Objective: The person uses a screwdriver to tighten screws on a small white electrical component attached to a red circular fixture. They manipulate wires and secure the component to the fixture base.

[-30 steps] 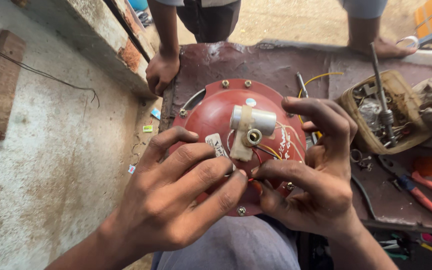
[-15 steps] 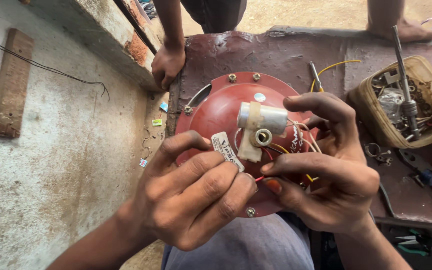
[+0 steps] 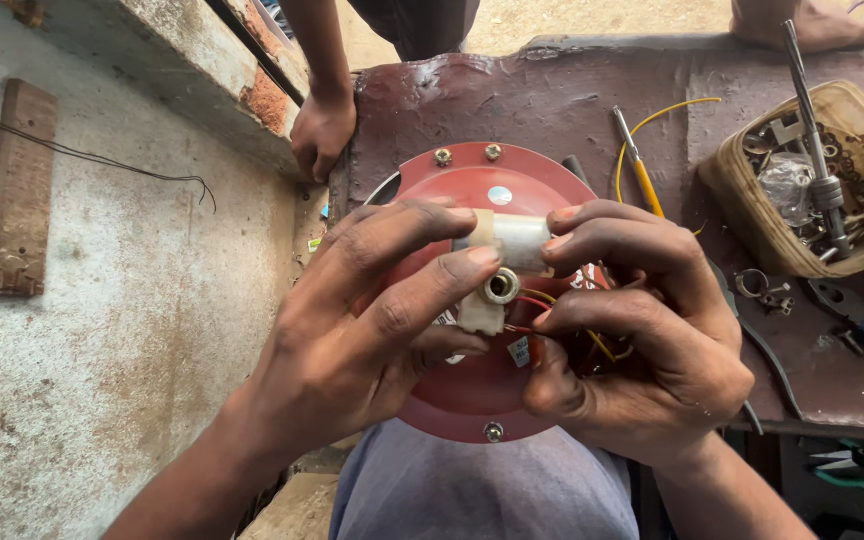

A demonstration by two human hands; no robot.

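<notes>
Left hand (image 3: 352, 340) and right hand (image 3: 642, 340) pinching pale metal cylinder (image 3: 517, 240), glossy round red housing (image 3: 472, 390).

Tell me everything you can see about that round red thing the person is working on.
The red round cover is a domed disc that looks like painted metal, glossy and a little scuffed. Small bolts sit around its rim, two at the far edge and one at the near edge. It rests on the person's lap against the edge of the dark workbench. At its middle are a pale cylinder, a metal bushing and red and yellow wires. The left hand and the right hand both lie over it, fingertips pinching the cylinder.
</notes>
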